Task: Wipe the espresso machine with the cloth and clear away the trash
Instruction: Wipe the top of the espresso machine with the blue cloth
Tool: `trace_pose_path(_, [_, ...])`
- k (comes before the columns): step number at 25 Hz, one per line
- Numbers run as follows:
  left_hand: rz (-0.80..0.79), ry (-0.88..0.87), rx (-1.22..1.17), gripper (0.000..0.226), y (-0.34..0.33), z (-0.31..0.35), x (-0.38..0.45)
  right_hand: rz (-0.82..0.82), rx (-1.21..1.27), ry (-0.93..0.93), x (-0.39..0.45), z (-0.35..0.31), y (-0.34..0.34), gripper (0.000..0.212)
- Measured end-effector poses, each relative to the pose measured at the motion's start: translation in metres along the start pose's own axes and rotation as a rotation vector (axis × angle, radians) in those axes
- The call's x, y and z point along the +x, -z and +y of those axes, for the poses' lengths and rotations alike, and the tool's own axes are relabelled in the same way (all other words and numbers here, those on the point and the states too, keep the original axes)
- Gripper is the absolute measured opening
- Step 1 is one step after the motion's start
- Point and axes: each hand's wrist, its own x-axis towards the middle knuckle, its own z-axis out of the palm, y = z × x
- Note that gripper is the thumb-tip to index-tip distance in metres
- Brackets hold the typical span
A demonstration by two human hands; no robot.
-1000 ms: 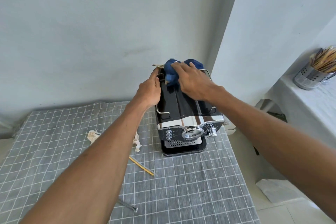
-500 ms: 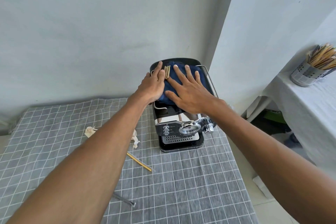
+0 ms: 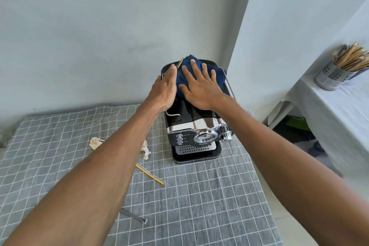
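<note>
A black and chrome espresso machine [image 3: 191, 132] stands at the right end of the checked table. A dark blue cloth [image 3: 197, 70] lies on the rear of its top. My right hand [image 3: 199, 88] presses flat on the cloth with the fingers spread. My left hand [image 3: 165, 88] rests flat along the top's left edge, touching the cloth's side. A small wooden stick [image 3: 180, 64] lies by my left fingertips. Trash on the table: two crumpled tissues [image 3: 95, 142] [image 3: 145, 151] and a yellow stick [image 3: 150, 174].
A metal bolt [image 3: 133, 215] lies near the table's [image 3: 199, 205] front. Walls stand close behind and to the right of the machine. A second table at the right carries a metal holder [image 3: 332, 76] full of sticks. Floor shows in the gap between the tables.
My right hand has slid the cloth from the middle of the machine's top toward its rear. My left hand has stayed at the left edge, moving back a little with it.
</note>
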Motion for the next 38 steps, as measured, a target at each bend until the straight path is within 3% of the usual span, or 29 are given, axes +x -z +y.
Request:
trace_pose_path(6, [0.020, 0.035, -0.059, 0.076, -0.001, -0.001, 0.004, 0.171, 0.048, -0.028, -0.068, -0.025, -0.025, 0.057])
trace_pose_path(10, [-0.004, 0.011, -0.038, 0.077, -0.001, -0.001, 0.001, 0.195, 0.052, -0.074, -0.114, -0.037, -0.037, 0.057])
trace_pose_path(14, [0.000, 0.003, 0.000, 0.080, -0.002, 0.000, 0.001, 0.127, 0.030, -0.094, -0.089, -0.029, -0.027, 0.063])
trace_pose_path(19, [0.005, 0.006, -0.017, 0.083, -0.002, -0.001, -0.001, 0.062, 0.173, -0.358, -0.036, -0.031, -0.010, 0.071])
trace_pose_path(22, [0.019, 0.027, -0.039, 0.085, -0.002, 0.000, -0.002, 0.097, 0.149, -0.423, -0.044, -0.041, -0.016, 0.074])
trace_pose_path(26, [0.024, 0.017, -0.060, 0.083, -0.002, 0.000, -0.002, 0.126, 0.056, -0.361, -0.076, -0.048, -0.025, 0.073])
trace_pose_path(30, [0.017, 0.007, -0.073, 0.083, -0.002, 0.002, -0.001, 0.111, -0.018, -0.131, -0.086, -0.031, -0.025, 0.068])
trace_pose_path(33, [0.017, -0.006, -0.067, 0.084, -0.001, 0.002, -0.002, 0.066, -0.030, -0.016, -0.066, -0.012, -0.020, 0.067])
trace_pose_path(38, [0.021, -0.022, -0.065, 0.083, -0.001, 0.002, -0.005, 0.035, -0.044, -0.004, -0.005, -0.002, -0.004, 0.065])
